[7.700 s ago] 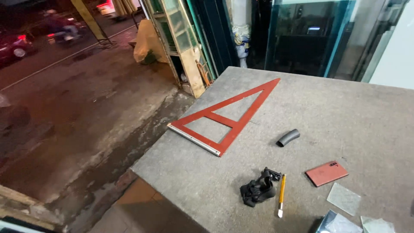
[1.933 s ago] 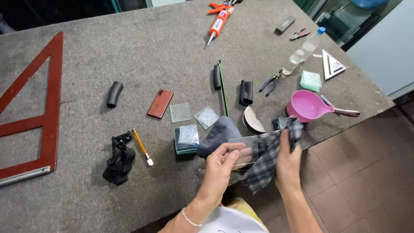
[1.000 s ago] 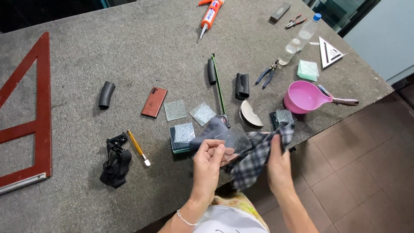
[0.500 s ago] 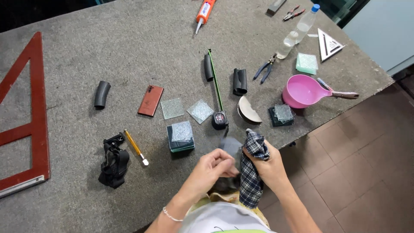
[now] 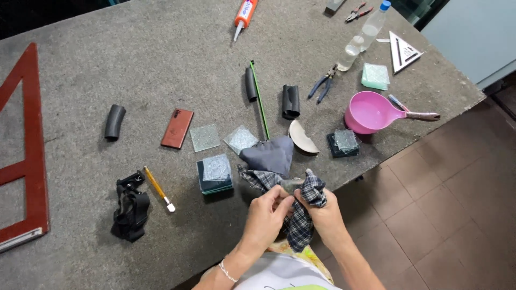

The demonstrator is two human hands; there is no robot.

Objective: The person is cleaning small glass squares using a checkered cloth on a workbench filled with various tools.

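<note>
Tabletop (image 5: 161, 64): checked cloth (image 5: 301, 215) now bunched tighter

A: What's being held?

B: Plaid cloth (image 5: 301, 215), dark blue and white check, bunched up at the near table edge. One end is draped on the tabletop, the rest hangs below the hands, off the edge.

A: Anything inside it?

B: Small flat piece (image 5: 290, 185), probably glass, mostly wrapped in the cloth. Only a sliver shows, so can't confirm.

A: Grip?

B: Left hand (image 5: 267, 215) and right hand (image 5: 322, 215) both pinch the cloth, fingers closed on the fabric, hands just beside each other.
</note>
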